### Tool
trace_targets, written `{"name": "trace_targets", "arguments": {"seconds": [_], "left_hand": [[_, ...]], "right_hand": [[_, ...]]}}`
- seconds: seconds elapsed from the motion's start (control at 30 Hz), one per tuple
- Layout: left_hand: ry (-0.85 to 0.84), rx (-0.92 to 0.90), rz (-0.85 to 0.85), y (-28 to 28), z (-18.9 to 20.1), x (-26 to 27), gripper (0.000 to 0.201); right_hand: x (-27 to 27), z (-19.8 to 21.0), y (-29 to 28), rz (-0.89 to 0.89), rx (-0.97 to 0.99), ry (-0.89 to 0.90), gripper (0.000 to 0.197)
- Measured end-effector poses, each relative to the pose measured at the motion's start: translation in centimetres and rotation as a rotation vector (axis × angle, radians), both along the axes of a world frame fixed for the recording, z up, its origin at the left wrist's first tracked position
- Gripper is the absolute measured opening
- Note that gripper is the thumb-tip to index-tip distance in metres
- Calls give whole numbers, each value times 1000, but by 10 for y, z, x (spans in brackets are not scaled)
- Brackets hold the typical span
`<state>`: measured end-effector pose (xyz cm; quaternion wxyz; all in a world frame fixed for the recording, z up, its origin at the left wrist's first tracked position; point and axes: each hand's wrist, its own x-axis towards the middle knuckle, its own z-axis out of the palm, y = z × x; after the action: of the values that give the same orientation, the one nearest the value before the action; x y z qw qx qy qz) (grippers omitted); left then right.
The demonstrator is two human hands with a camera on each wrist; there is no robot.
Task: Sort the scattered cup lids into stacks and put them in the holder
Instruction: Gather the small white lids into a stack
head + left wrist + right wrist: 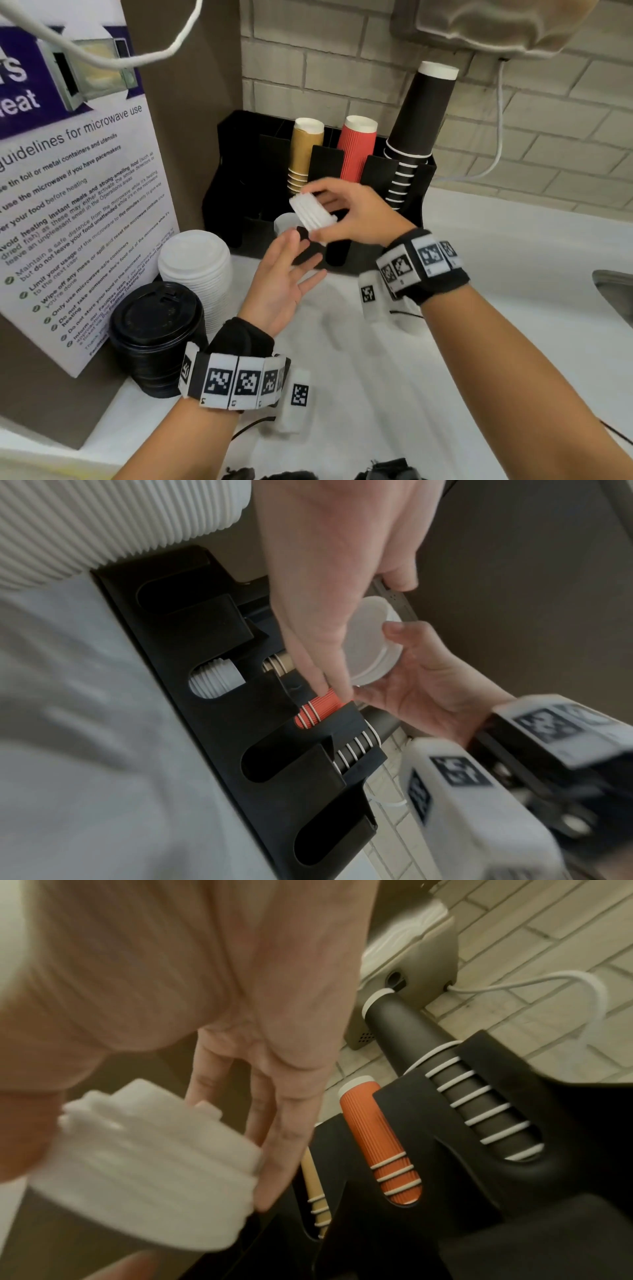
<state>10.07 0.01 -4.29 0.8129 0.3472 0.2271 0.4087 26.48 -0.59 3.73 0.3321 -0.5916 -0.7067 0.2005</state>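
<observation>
A microwave-guidelines poster (78, 192) stands left; a white cable (498, 130) crosses the tiled wall (342, 68).

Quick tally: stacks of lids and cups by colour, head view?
White plastic lid stacks: 3, in right hand, in black holder, on counter
Black plastic lid stacks: 1
Tan paper cup stacks: 1
Red ribbed cup stacks: 1
Black paper cup stacks: 1
Total: 7
</observation>
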Motion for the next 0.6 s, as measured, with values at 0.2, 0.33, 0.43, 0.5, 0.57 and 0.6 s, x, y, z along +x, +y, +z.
{"name": "trace_targets", "arguments": {"seconds": [0.2, 0.33, 0.43, 0.5, 0.57, 0.6], "left_hand": [[69, -140, 99, 11, -16, -2, 23], [111, -153, 96, 15, -20, -2, 20], [122, -149, 99, 17, -25, -3, 19], [135, -147, 102, 18, -27, -3, 20], [142, -151, 104, 19, -30, -3, 20], [145, -152, 106, 19, -30, -4, 20]], "right_hand": [[-3, -3, 73, -195, -79, -259, 66], [-16, -21, 95, -185, -188, -560, 64], [-22, -36, 103, -208, -211, -729, 61], [-24, -41, 106, -216, -218, -788, 60], [-25, -44, 108, -218, -229, -816, 60], [-26, -45, 109, -218, -243, -831, 62]]}}
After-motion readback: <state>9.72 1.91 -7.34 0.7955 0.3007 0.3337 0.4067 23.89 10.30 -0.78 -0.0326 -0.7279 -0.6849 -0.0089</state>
